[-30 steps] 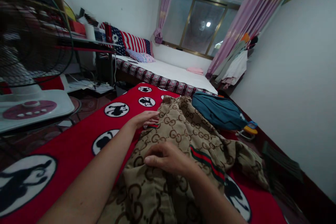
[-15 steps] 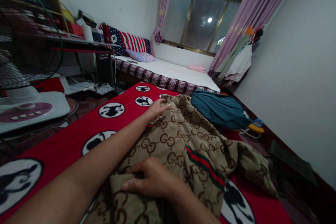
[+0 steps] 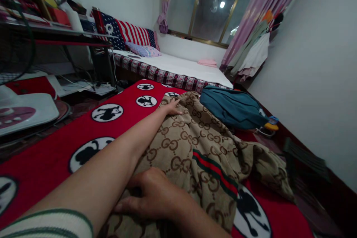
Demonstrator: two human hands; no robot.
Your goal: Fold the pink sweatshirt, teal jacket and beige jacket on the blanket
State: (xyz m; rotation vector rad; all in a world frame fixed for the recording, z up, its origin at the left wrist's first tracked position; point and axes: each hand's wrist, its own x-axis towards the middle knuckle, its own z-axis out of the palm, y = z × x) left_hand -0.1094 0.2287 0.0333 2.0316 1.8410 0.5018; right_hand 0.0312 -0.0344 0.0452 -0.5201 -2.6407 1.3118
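Observation:
A tan jacket [image 3: 178, 145] with a brown letter pattern and a green-red-green stripe lies spread on a red blanket [image 3: 111, 130]. My left hand [image 3: 173, 106] reaches to its far end, resting on the cloth with fingers apart. Close to me, my right hand [image 3: 150, 193] is curled on the jacket's near part, thumb and fingers bent round the fabric; my left forearm passes beside it and partly covers its fingertips. One sleeve stretches out to the right.
A dark teal bundle of cloth [image 3: 231, 106] lies beyond the jacket on the right. Farther back is a bed with a white top [image 3: 178, 63]. A cluttered desk [image 3: 64, 31] and a fan base [image 3: 25, 111] stand left; a dark stool [image 3: 305, 158] is at right.
The view has tilted down and shifted slightly. My left hand has slid a little inward over the far end of the jacket; my right hand has moved slightly left and nearer to me.

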